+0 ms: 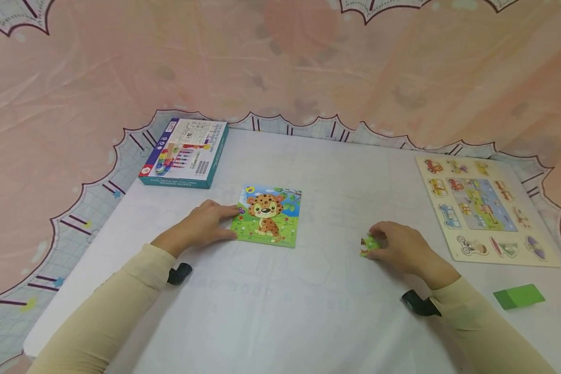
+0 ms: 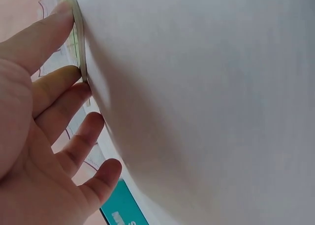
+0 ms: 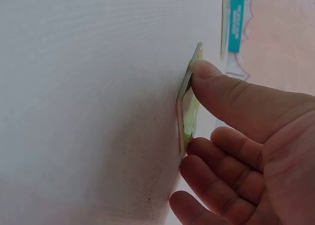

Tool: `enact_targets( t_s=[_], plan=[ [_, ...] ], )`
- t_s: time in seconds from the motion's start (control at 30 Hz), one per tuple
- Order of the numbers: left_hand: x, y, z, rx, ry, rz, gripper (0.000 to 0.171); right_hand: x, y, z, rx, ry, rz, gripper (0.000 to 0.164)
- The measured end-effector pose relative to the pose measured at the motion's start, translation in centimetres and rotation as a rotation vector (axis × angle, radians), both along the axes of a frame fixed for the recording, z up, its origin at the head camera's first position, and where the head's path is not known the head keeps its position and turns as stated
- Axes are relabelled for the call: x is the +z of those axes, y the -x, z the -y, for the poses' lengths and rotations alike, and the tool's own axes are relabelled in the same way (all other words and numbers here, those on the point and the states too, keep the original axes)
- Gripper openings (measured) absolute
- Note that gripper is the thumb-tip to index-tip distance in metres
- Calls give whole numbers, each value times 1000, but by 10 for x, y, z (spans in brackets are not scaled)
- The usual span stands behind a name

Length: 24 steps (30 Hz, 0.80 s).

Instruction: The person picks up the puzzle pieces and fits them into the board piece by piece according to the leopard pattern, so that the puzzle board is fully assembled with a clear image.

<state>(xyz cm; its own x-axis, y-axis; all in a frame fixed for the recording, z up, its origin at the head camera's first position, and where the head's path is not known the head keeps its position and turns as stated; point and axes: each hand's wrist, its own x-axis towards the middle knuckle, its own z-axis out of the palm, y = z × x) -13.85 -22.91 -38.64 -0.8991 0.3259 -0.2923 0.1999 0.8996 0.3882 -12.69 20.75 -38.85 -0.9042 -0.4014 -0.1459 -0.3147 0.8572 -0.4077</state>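
Note:
A square leopard picture puzzle [image 1: 271,218] lies flat on the white table. My left hand [image 1: 200,226] rests at its left side, thumb and index fingertip touching the edge a little apart; the left wrist view shows the fingers [image 2: 59,104] fairly straight along that edge. To the right of the puzzle, my right hand [image 1: 397,246] pinches a small green puzzle piece [image 1: 368,245] with brown marks between thumb and fingers. The right wrist view shows this thin piece [image 3: 189,112] tipped up on its edge, close over the table.
At the back left lies a teal-sided box [image 1: 184,153]. A wooden peg board [image 1: 491,213] with vehicle pictures is at the right. Near my right forearm sits a green block [image 1: 519,296]. A patterned pink curtain [image 1: 280,62] hangs behind the table.

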Motion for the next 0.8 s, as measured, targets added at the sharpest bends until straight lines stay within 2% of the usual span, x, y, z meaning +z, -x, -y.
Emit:
enact_targets(
  t_s=[0.27,0.53,0.8],
  plan=[
    [-2,0,-11,-17,12,-12,65,0,1,0,-2,3,-6,50],
    [-4,2,-14,-29,36,-29,65,-1,1,0,-3,-4,-8,49],
    [-1,5,-20,-9,52,-16,66,-1,1,0,-3,10,-10,49]
  ],
)
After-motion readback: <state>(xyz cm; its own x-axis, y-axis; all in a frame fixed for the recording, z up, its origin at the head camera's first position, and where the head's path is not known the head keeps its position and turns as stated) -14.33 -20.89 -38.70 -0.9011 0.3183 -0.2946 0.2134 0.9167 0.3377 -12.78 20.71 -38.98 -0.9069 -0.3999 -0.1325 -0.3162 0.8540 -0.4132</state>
